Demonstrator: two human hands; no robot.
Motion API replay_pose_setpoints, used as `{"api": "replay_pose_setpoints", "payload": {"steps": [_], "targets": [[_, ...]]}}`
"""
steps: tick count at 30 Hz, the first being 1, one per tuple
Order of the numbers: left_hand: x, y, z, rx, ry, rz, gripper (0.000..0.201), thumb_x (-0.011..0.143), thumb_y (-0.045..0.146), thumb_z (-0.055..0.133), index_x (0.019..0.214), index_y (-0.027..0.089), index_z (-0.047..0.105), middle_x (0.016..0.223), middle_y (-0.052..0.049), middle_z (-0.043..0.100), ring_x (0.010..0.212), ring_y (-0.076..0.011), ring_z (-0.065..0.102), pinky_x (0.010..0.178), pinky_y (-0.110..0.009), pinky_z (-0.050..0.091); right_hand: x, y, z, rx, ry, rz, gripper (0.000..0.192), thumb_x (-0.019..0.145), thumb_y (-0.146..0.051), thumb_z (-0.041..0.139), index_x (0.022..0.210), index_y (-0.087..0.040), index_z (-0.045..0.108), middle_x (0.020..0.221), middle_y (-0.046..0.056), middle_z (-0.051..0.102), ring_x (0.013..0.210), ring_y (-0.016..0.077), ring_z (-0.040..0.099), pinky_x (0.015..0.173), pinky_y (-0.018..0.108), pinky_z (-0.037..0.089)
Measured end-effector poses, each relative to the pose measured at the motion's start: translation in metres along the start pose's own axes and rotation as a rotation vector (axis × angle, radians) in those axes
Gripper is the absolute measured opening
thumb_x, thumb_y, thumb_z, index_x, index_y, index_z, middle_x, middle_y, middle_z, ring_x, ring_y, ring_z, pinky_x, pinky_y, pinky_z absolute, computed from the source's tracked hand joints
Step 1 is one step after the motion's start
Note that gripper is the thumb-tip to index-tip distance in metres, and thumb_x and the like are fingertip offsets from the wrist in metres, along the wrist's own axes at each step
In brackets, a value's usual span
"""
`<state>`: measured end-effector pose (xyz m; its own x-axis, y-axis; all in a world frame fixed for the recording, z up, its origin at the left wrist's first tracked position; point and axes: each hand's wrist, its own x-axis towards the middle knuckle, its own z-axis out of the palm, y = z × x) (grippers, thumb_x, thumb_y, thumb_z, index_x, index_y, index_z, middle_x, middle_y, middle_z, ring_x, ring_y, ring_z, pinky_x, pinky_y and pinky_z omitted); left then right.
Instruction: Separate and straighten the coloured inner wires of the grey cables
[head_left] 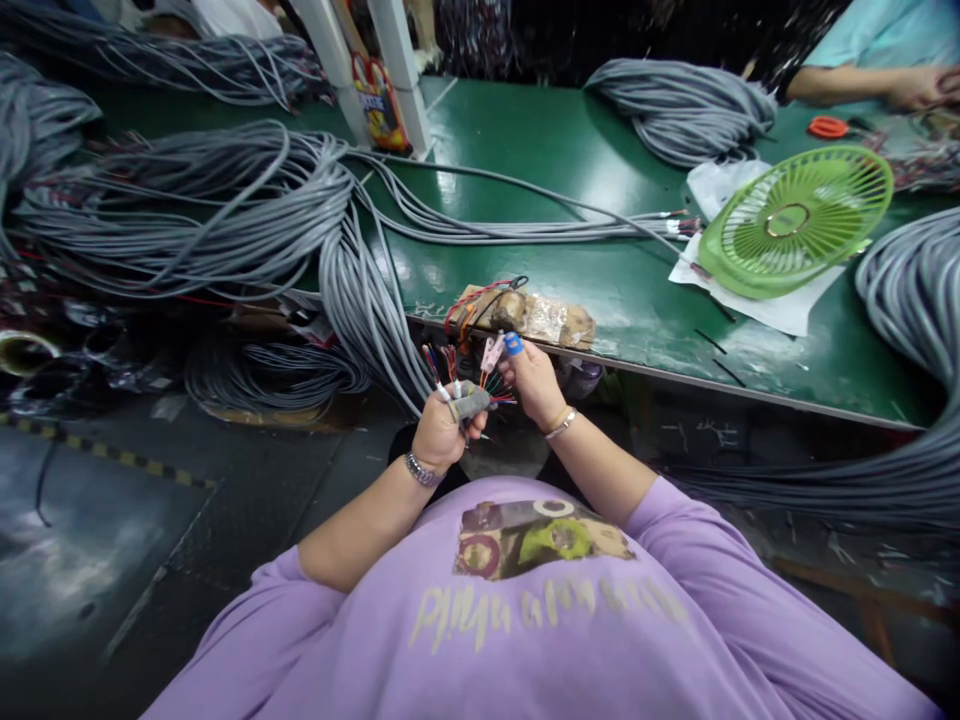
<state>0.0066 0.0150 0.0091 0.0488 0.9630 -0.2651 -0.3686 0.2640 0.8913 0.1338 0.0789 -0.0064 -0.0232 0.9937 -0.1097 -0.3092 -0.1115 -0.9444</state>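
Note:
My left hand point(442, 430) is closed round a grey cable bundle point(470, 403) in front of the bench edge. Thin coloured wires point(501, 396) fan out from the bundle's end, and more stripped ends point(437, 372) stick up by my thumb. Just right of it, my right hand point(531, 378) has its fingers pinched together among the wires, with blue tape round one fingertip. A small pale pink clip-like piece point(492, 354) stands beside those fingers. What exactly the right fingers pinch is too small to make out.
Grey cable coils point(202, 210) heap on the green bench point(510, 130) at left. A taped brown block point(547, 318) lies at the front edge. A green fan point(795, 220) stands right, near orange-handled scissors point(828, 127). Another person's hand point(919, 88) is at the far right.

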Motion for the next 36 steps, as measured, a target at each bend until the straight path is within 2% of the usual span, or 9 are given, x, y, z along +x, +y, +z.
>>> {"api": "replay_pose_setpoints", "payload": {"steps": [3,7,12,20,26,31,36], "targets": [[0.0,0.0,0.001,-0.024,0.002,0.013,0.03,0.058,0.035,0.079,0.065,0.015,0.058,0.045,0.004,0.056,0.033,-0.0054,0.044,0.031,-0.014,0.029,0.0,-0.002,0.003,-0.001,-0.059,0.122,0.058,0.064,-0.074,0.064,0.067,-0.016,0.057,0.056,-0.003,0.053,0.046,0.0054,0.041,0.043,0.02,0.032],[-0.001,0.001,0.001,-0.028,0.003,0.016,0.03,0.059,0.035,0.078,0.062,0.016,0.056,0.044,0.003,0.055,0.034,-0.0055,0.044,0.031,-0.015,0.029,0.0,-0.008,0.008,0.243,-0.226,0.289,0.057,0.068,-0.072,0.063,0.079,-0.015,0.063,0.061,-0.003,0.055,0.047,0.0049,0.041,0.045,0.02,0.033],[0.0,0.0,0.001,0.019,-0.002,0.03,0.028,0.062,0.035,0.076,0.06,0.016,0.055,0.044,0.003,0.055,0.033,-0.0052,0.042,0.032,-0.016,0.029,0.002,-0.009,0.012,0.401,-0.184,0.387,0.05,0.07,-0.065,0.068,0.077,-0.015,0.063,0.057,-0.005,0.053,0.047,0.005,0.04,0.047,0.02,0.034],[0.002,-0.003,0.001,0.076,0.011,0.024,0.026,0.064,0.034,0.074,0.06,0.016,0.056,0.044,0.003,0.055,0.033,-0.0052,0.042,0.033,-0.016,0.029,0.004,-0.005,0.015,0.457,-0.17,0.368,0.047,0.07,-0.062,0.07,0.07,-0.016,0.061,0.056,-0.005,0.053,0.047,0.0056,0.042,0.047,0.02,0.035],[0.0,-0.003,0.001,0.081,0.015,0.017,0.028,0.063,0.036,0.075,0.06,0.016,0.055,0.044,0.003,0.055,0.032,-0.0054,0.043,0.032,-0.016,0.028,0.0,-0.005,0.009,0.468,-0.194,0.441,0.053,0.076,-0.07,0.058,0.076,-0.017,0.061,0.062,-0.002,0.058,0.051,0.0082,0.049,0.048,0.021,0.038],[-0.014,-0.001,0.002,0.105,0.021,0.027,0.028,0.064,0.037,0.075,0.06,0.016,0.056,0.045,0.003,0.056,0.033,-0.0057,0.044,0.034,-0.017,0.03,-0.004,-0.014,0.005,0.451,-0.264,0.498,0.058,0.082,-0.072,0.046,0.081,-0.017,0.062,0.067,0.0,0.06,0.052,0.0079,0.049,0.048,0.02,0.04],[-0.023,0.002,0.005,0.093,0.087,0.053,0.029,0.064,0.038,0.075,0.06,0.016,0.057,0.046,0.002,0.057,0.034,-0.0061,0.045,0.034,-0.017,0.032,-0.005,-0.017,0.004,0.399,-0.225,0.427,0.037,0.082,-0.053,0.063,0.079,-0.016,0.062,0.066,-0.002,0.06,0.053,0.006,0.049,0.049,0.018,0.041]]}}
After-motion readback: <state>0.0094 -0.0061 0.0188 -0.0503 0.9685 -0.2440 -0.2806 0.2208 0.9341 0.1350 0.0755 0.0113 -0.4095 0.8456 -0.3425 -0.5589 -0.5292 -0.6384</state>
